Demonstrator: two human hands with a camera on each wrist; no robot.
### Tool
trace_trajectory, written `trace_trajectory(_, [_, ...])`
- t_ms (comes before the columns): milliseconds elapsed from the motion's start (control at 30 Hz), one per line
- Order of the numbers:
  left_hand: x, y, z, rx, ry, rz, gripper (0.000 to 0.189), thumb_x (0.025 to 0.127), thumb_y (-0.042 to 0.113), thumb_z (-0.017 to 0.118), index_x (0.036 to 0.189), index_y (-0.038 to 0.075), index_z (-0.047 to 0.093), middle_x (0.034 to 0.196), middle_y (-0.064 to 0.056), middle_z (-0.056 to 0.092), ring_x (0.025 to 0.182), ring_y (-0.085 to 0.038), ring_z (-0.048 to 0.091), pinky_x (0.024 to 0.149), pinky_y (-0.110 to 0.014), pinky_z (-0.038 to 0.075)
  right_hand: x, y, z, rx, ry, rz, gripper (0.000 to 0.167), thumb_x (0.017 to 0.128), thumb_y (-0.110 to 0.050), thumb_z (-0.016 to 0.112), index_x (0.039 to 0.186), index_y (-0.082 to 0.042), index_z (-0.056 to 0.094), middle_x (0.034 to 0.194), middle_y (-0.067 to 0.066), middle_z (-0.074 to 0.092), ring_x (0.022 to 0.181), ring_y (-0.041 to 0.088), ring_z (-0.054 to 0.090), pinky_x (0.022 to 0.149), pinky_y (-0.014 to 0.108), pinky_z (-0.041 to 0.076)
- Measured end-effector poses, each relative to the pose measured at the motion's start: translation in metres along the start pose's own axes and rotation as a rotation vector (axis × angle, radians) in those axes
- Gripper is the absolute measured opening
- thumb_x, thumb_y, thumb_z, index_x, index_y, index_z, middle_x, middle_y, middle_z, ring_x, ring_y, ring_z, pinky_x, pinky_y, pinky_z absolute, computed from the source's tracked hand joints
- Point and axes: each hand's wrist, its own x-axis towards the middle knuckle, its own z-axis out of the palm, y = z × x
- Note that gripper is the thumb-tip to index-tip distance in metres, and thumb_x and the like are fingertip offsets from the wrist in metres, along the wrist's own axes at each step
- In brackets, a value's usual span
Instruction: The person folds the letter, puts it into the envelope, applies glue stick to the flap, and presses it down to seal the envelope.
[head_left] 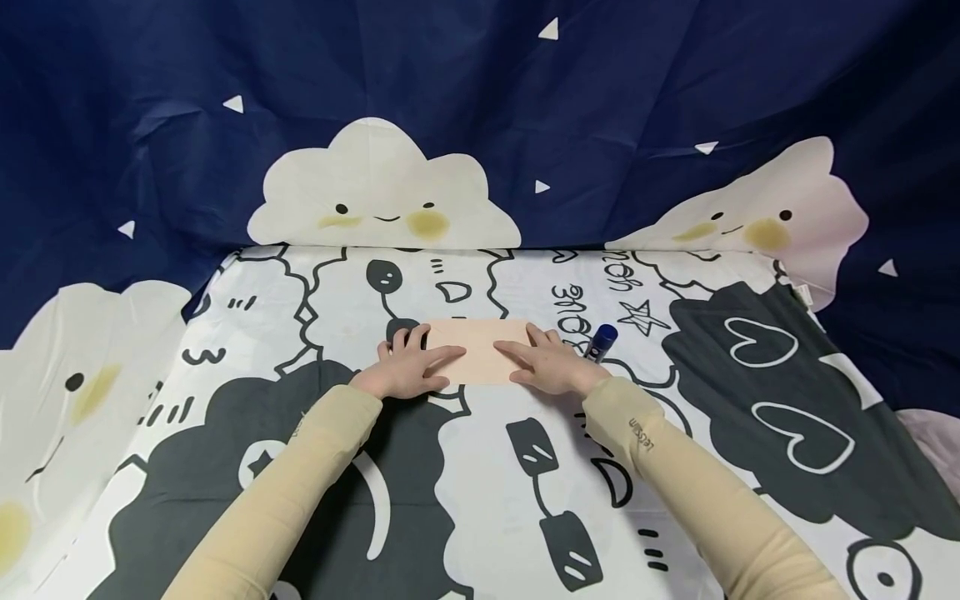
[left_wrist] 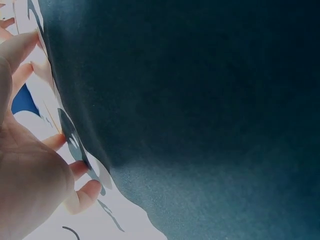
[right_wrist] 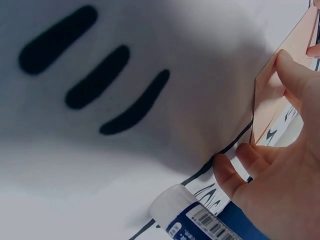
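A peach-coloured rectangular sheet of paper (head_left: 480, 352) lies flat on the patterned cloth. On its left end rests my left hand (head_left: 405, 364), index finger stretched over the paper and thumb at the near edge. My right hand (head_left: 557, 365) touches the right end in much the same way. The right wrist view shows the thumb and fingers of this hand (right_wrist: 285, 172) spread about the paper's corner (right_wrist: 272, 95). In the left wrist view, my left hand (left_wrist: 32, 175) has its fingers spread, with the paper barely visible past them.
Just right of my right hand lies a blue and white tube (head_left: 602, 340) resembling a glue stick, with a barcode label in the right wrist view. The cartoon-printed cloth (head_left: 495, 467) covers the table. Behind it hangs a dark blue curtain (head_left: 570, 100) with clouds.
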Motion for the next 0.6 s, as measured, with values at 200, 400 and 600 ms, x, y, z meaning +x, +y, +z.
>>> trace_trajectory(200, [-0.0005, 0.0, 0.0005, -0.009, 0.006, 0.004, 0.053, 0.096, 0.041, 0.054, 0.146, 0.039, 0.037, 0.158, -0.021, 0.011, 0.142, -0.046, 0.013, 0.105, -0.065, 0.021, 0.0008, -0.0005, -0.0009, 0.004, -0.004, 0.004, 0.056, 0.1, -0.038, 0.047, 0.151, -0.028, 0.029, 0.157, 0.03, 0.009, 0.139, 0.048, 0.025, 0.104, 0.065, 0.034])
trace_trajectory(400, [-0.0006, -0.0002, 0.0023, -0.015, 0.005, 0.004, 0.053, 0.096, 0.04, 0.054, 0.146, 0.039, 0.037, 0.158, -0.022, 0.009, 0.143, -0.046, 0.012, 0.106, -0.066, 0.019, 0.0004, -0.001, -0.0011, 0.002, -0.016, 0.015, 0.056, 0.1, -0.038, 0.047, 0.151, -0.029, 0.028, 0.157, 0.029, 0.009, 0.14, 0.048, 0.024, 0.105, 0.065, 0.033])
trace_trajectory(600, [-0.0003, 0.0003, 0.0035, -0.011, 0.015, 0.002, 0.053, 0.096, 0.04, 0.053, 0.146, 0.039, 0.036, 0.159, -0.021, 0.009, 0.143, -0.045, 0.012, 0.106, -0.066, 0.018, 0.0002, -0.0016, -0.0021, -0.002, -0.017, 0.015, 0.056, 0.1, -0.038, 0.048, 0.151, -0.029, 0.028, 0.158, 0.029, 0.009, 0.14, 0.048, 0.024, 0.105, 0.065, 0.033])
